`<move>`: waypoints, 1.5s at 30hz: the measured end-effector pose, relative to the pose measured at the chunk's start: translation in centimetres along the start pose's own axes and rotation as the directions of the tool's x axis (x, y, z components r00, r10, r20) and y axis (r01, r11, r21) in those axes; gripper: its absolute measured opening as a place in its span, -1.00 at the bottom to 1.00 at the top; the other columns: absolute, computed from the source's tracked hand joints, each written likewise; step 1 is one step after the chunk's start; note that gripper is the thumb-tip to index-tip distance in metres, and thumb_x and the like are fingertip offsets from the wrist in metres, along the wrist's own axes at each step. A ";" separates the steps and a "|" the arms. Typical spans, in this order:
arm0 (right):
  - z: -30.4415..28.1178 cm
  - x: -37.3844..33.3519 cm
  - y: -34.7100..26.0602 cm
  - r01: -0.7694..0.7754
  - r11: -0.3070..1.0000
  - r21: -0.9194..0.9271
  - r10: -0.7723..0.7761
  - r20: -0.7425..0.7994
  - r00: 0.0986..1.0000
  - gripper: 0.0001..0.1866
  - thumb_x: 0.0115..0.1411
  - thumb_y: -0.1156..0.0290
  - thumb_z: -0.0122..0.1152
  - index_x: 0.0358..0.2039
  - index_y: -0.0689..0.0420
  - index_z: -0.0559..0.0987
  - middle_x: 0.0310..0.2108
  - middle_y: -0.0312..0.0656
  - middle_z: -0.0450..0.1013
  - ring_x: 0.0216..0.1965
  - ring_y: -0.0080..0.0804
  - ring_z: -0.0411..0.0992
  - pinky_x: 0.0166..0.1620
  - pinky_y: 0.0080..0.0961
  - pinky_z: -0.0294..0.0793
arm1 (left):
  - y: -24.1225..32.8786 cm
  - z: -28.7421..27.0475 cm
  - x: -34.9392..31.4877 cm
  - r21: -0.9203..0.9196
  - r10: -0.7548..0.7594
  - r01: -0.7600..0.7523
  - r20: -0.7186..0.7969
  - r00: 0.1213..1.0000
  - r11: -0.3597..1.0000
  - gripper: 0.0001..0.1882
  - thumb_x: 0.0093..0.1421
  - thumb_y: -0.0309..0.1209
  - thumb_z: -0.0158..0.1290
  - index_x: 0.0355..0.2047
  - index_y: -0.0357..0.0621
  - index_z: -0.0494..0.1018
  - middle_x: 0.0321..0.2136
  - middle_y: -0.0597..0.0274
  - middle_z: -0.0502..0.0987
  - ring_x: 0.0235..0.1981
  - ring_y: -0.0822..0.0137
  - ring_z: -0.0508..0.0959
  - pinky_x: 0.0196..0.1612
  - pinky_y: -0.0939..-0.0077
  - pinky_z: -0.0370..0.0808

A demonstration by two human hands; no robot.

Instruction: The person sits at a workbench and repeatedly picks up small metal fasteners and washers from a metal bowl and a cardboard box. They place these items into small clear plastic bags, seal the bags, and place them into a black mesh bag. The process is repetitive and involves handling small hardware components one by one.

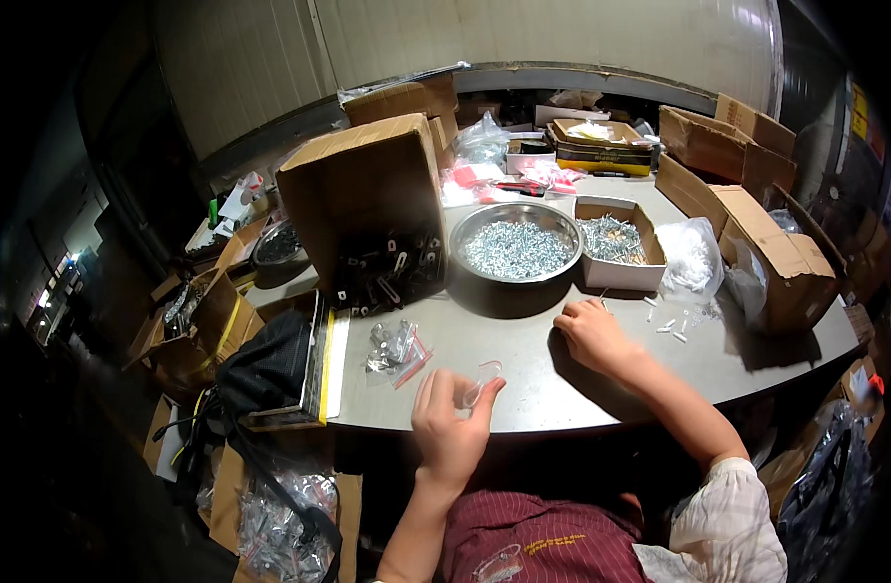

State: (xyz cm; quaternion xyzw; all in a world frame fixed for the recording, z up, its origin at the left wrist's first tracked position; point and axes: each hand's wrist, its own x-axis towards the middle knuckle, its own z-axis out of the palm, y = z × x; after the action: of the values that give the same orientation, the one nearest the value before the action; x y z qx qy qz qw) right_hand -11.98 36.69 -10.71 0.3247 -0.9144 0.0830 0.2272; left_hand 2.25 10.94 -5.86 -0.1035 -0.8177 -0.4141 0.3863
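My left hand (450, 428) is raised at the table's near edge, its thumb and fingers closed on a small clear plastic bag (482, 381). My right hand (595, 336) rests on the tabletop in front of a white box of long screws (622, 277), its fingers curled together. Something small sticks up by its fingertips, too tiny to name. Behind both hands stands a round metal bowl (462, 260) heaped with short silvery screws (519, 249). Filled zip bags with metal parts (395, 352) lie left of my left hand. White plastic wall plugs (673, 326) are scattered right of my right hand.
A tipped cardboard box (360, 185) spills dark metal pieces (392, 272) at left. A clear bag of white plugs (691, 257) and an open carton (771, 253) stand at right. Below the table's left side, another carton holds several packed bags (290, 525).
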 end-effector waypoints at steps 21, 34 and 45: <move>1.0 15.4 5.4 -0.207 0.965 0.161 0.091 0.536 0.839 -0.68 0.34 0.15 0.21 -0.12 0.10 0.73 -0.26 0.09 0.64 -0.21 0.03 0.62 -0.11 -0.17 0.56 | -5.2 7.2 0.7 -0.352 -0.315 0.356 0.170 0.934 0.866 -0.73 0.19 -0.49 0.36 -0.25 -0.24 0.45 -0.40 0.18 0.59 -0.40 0.36 0.60 -0.27 0.47 0.54; 0.2 17.2 7.2 -0.475 0.774 0.419 0.005 0.746 0.666 -0.50 0.34 -0.09 0.21 -0.16 0.14 0.71 -0.34 -0.27 0.59 -0.28 -0.51 0.46 -0.13 -0.40 0.48 | -4.7 7.2 1.2 -0.378 -0.313 0.371 0.207 0.927 0.848 -0.77 0.22 -0.46 0.34 -0.26 -0.25 0.48 -0.44 0.20 0.62 -0.42 0.40 0.62 -0.30 0.48 0.55; -2.1 15.3 6.1 -0.492 0.502 0.711 -0.019 0.578 0.816 -0.83 0.20 0.45 0.43 -0.23 0.25 0.71 -0.41 -0.34 0.59 -0.34 -0.64 0.49 -0.24 -0.60 0.50 | -5.4 6.9 0.6 -0.392 -0.351 0.406 0.207 0.913 0.825 -0.72 0.18 -0.39 0.39 -0.23 -0.30 0.58 -0.36 0.03 0.70 -0.35 0.28 0.69 -0.23 0.38 0.61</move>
State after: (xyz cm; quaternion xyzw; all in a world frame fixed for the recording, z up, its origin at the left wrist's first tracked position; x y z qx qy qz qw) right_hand -25.53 33.53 -1.73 0.2672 -0.8213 0.4512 -0.2246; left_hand -4.57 12.67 -11.09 -0.0467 -0.7339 -0.6438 0.2117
